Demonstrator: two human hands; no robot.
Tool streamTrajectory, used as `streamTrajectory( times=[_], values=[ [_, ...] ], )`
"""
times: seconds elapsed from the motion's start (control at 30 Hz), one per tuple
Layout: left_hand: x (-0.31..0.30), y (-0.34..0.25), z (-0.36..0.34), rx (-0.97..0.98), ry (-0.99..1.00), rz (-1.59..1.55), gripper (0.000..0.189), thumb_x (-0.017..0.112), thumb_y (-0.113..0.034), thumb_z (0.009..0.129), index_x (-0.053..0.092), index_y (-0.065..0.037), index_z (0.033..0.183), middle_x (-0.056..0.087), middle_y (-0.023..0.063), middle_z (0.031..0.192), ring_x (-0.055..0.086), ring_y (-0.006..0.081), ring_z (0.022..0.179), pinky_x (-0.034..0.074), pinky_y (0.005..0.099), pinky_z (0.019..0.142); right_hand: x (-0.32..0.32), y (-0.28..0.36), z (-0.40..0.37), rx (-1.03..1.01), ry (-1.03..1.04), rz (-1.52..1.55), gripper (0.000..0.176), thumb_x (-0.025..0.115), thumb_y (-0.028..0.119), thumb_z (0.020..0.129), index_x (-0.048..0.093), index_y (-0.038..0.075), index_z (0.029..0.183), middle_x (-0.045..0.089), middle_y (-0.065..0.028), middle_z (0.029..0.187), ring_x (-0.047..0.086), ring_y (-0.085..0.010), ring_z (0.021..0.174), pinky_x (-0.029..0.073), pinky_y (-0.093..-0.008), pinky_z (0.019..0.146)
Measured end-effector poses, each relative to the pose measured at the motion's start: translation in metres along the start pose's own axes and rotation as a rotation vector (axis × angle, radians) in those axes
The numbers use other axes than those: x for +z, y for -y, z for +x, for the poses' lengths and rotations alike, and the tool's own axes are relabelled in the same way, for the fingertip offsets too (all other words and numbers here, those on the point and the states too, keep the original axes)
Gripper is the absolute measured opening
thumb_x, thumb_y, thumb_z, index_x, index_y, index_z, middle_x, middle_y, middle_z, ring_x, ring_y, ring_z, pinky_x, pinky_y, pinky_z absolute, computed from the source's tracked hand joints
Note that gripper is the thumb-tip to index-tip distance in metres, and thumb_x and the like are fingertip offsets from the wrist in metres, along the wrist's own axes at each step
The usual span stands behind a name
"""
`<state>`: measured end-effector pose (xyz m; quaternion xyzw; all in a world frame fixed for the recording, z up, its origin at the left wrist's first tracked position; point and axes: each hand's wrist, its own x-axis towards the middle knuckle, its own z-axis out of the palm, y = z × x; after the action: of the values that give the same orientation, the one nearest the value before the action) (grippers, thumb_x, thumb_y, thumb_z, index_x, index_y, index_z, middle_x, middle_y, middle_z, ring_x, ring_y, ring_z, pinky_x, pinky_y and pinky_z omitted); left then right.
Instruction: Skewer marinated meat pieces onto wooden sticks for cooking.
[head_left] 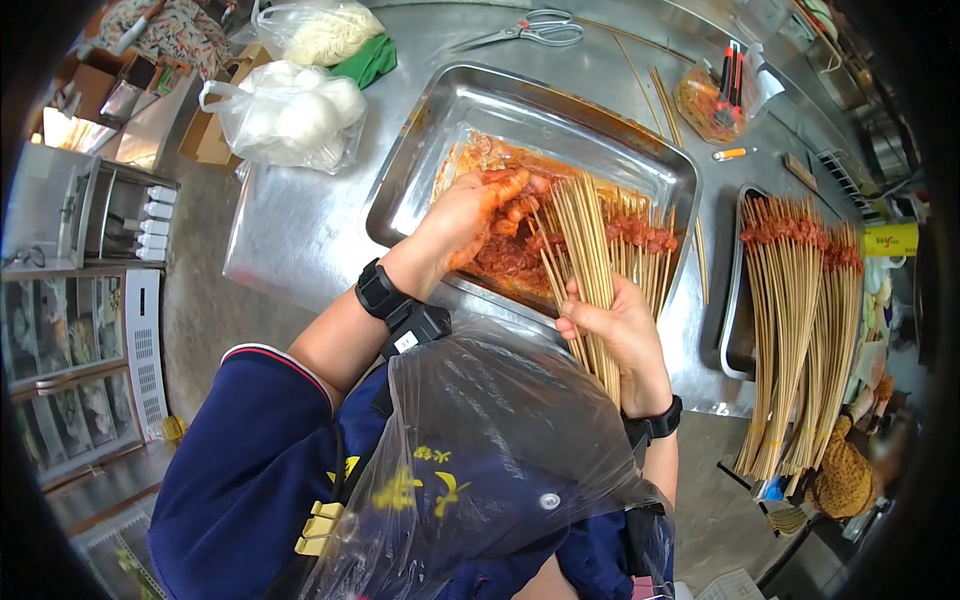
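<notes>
My right hand (622, 335) is closed around a thick bundle of bamboo skewers (582, 245), which it holds at a slant over the near edge of a steel tray (400, 165). Red sauce coats the fingers of my left hand (475, 215). They are curled on pieces of marinated meat (520, 205) beside the upper ends of that bundle. More red meat (505, 262) lies in sauce at the bottom of the tray, partly behind my hands. To the right of the bundle, meat-loaded skewers (645, 240) rest in the same tray.
A second tray (735, 300) at right holds many loaded skewers (790, 300) overhanging the table edge. Scissors (540, 30), bagged white food (295, 115), a container with red-handled tools (712, 105), an orange-and-white cutter (736, 154) and loose skewers (665, 105) lie around the tray.
</notes>
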<state>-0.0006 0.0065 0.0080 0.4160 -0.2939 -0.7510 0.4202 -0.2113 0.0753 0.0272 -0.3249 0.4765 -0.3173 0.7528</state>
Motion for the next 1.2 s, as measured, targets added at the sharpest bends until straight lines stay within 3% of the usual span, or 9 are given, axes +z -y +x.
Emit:
streamTrajectory(
  times=[0.23, 0.33, 0.4, 0.53, 0.73, 0.87, 1.0, 1.03, 1.2],
  values=[
    [-0.003, 0.000, -0.002, -0.069, 0.018, 0.083, 0.024, 0.054, -0.018, 0.089, 0.060, 0.001, 0.103, 0.062, 0.0060, 0.100, 0.057, 0.0066, 0.079, 0.047, 0.0186, 0.062, 0.000, 0.000, 0.001, -0.017, 0.012, -0.014, 0.019, 0.059, -0.002, 0.076, 0.052, -0.003, 0.093, 0.058, -0.0070, 0.076, 0.061, -0.0137, 0.063, 0.052, -0.0235, 0.056],
    [-0.005, 0.009, 0.000, -0.084, 0.033, 0.016, 0.023, 0.055, -0.019, 0.088, 0.060, -0.001, 0.102, 0.063, 0.0037, 0.090, 0.056, 0.0050, 0.070, 0.046, 0.0171, 0.058, -0.001, 0.001, 0.000, -0.013, 0.021, -0.012, 0.021, 0.059, -0.003, 0.076, 0.051, -0.003, 0.095, 0.057, -0.0073, 0.076, 0.061, -0.0140, 0.064, 0.051, -0.0242, 0.056],
    [0.000, 0.006, -0.003, -0.171, 0.037, -0.073, 0.023, 0.055, -0.023, 0.089, 0.061, -0.002, 0.098, 0.059, -0.0018, 0.070, 0.054, 0.0047, 0.056, 0.044, 0.0156, 0.050, 0.001, 0.002, -0.001, -0.008, 0.002, -0.024, 0.023, 0.059, -0.003, 0.076, 0.050, -0.004, 0.097, 0.057, -0.0076, 0.077, 0.061, -0.0147, 0.063, 0.051, -0.0246, 0.056],
    [0.007, 0.003, -0.012, -0.298, 0.058, -0.074, 0.028, 0.058, -0.026, 0.087, 0.061, -0.002, 0.102, 0.057, -0.0010, 0.072, 0.050, 0.0041, 0.057, 0.040, 0.0169, 0.047, 0.000, 0.002, -0.002, -0.016, -0.020, -0.005, 0.023, 0.059, -0.003, 0.076, 0.049, -0.004, 0.097, 0.057, -0.0077, 0.077, 0.061, -0.0149, 0.063, 0.051, -0.0247, 0.056],
    [0.019, 0.005, -0.017, -0.211, 0.073, 0.147, 0.024, 0.062, -0.025, 0.084, 0.066, -0.002, 0.092, 0.066, 0.0031, 0.090, 0.045, 0.0044, 0.055, 0.034, 0.0180, 0.046, 0.003, 0.005, -0.005, -0.041, -0.032, -0.009, 0.023, 0.059, -0.003, 0.076, 0.049, -0.003, 0.097, 0.057, -0.0072, 0.075, 0.060, -0.0146, 0.064, 0.050, -0.0251, 0.058],
    [0.012, 0.010, -0.012, -0.205, 0.083, 0.189, 0.025, 0.062, -0.023, 0.084, 0.064, -0.002, 0.098, 0.065, 0.0014, 0.083, 0.043, 0.0043, 0.053, 0.032, 0.0193, 0.046, 0.005, 0.002, -0.007, -0.126, -0.114, -0.070, 0.023, 0.061, 0.000, 0.076, 0.052, -0.002, 0.097, 0.059, -0.0062, 0.077, 0.057, -0.0118, 0.062, 0.048, -0.0247, 0.057],
    [0.014, 0.018, -0.011, -0.077, -0.002, 0.259, 0.018, 0.063, -0.022, 0.084, 0.062, -0.004, 0.081, 0.054, -0.0024, 0.065, 0.041, 0.0041, 0.050, 0.031, 0.0212, 0.044, 0.005, 0.002, -0.013, -0.147, -0.095, -0.113, 0.023, 0.059, 0.005, 0.079, 0.051, -0.001, 0.100, 0.061, -0.0082, 0.080, 0.058, -0.0129, 0.062, 0.048, -0.0249, 0.055],
    [0.009, 0.019, -0.008, -0.126, 0.025, 0.310, 0.016, 0.063, -0.019, 0.083, 0.059, -0.005, 0.077, 0.055, -0.0016, 0.068, 0.045, 0.0052, 0.056, 0.036, 0.0213, 0.050, 0.006, 0.006, -0.012, -0.085, -0.047, -0.080, 0.023, 0.057, 0.005, 0.080, 0.050, -0.001, 0.101, 0.061, -0.0091, 0.081, 0.059, -0.0138, 0.063, 0.049, -0.0255, 0.055],
    [-0.017, 0.021, 0.011, 0.242, -0.100, 0.456, 0.007, 0.059, -0.008, 0.081, 0.061, -0.003, 0.086, 0.060, 0.0017, 0.080, 0.055, 0.0109, 0.077, 0.044, 0.0253, 0.070, -0.002, 0.002, -0.009, -0.075, -0.018, 0.098, 0.026, 0.049, 0.000, 0.079, 0.048, -0.004, 0.104, 0.061, -0.0182, 0.094, 0.064, -0.0248, 0.084, 0.054, -0.0312, 0.067]
  ],
)
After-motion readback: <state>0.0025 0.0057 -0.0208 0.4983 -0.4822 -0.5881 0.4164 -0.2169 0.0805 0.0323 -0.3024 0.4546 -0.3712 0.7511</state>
